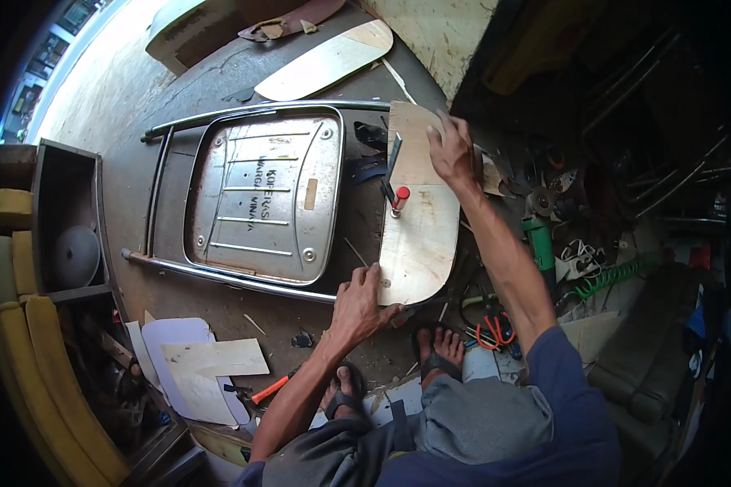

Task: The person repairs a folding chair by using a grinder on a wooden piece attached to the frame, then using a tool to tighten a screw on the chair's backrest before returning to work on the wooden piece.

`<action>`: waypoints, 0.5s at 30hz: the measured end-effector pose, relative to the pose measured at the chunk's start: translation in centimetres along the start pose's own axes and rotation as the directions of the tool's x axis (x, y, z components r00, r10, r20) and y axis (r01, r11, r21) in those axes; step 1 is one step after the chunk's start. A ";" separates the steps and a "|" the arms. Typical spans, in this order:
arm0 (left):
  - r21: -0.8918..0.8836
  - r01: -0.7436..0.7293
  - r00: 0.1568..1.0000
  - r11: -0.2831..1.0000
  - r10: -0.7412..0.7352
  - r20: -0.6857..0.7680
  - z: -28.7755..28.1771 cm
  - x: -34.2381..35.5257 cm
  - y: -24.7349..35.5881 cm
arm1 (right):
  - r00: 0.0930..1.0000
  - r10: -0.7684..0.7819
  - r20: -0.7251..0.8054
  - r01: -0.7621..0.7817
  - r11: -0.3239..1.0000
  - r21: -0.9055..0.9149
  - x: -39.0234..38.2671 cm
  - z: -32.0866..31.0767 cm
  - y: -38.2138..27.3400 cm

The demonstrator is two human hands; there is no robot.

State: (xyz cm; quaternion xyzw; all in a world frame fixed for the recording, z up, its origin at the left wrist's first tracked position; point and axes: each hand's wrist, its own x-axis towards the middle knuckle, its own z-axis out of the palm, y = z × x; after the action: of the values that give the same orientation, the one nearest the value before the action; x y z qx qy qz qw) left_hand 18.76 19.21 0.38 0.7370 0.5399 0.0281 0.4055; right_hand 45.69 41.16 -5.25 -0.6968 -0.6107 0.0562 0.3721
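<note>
A rounded plywood panel [421,235] lies across the right end of a metal folding chair frame [227,280] on the floor. A clamp with a red handle [401,195] and a dark bar stands at the panel's left edge. My left hand [357,304] grips the panel's near left corner, fingers on top and thumb at the near edge. At the far right edge, my right hand [452,148] curls its fingers over the panel's rim; the fingertips are partly hidden. The chair's metal seat [256,195] lies within the frame to the left.
Another rounded plywood piece [325,63] lies beyond the chair. A green angle grinder [538,243], orange-handled pliers [495,331] and a coiled green hose [609,280] are at right. Board offcuts [207,365] and an orange-handled tool [272,390] lie near left. Yellow cushions [57,365] stand at far left.
</note>
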 end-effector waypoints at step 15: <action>-0.095 0.336 0.931 0.937 -0.346 -0.117 1.0 4.8 2.1 | 0.999 0.002 0.037 0.003 0.993 -0.118 3.7 4.0 0.1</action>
State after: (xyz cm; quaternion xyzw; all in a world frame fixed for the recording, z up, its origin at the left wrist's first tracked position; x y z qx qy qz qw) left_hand 22.86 22.39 -0.92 0.6133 0.6839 0.0256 0.3942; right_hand 44.58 46.28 -6.82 -0.7163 -0.6199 0.0327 0.3187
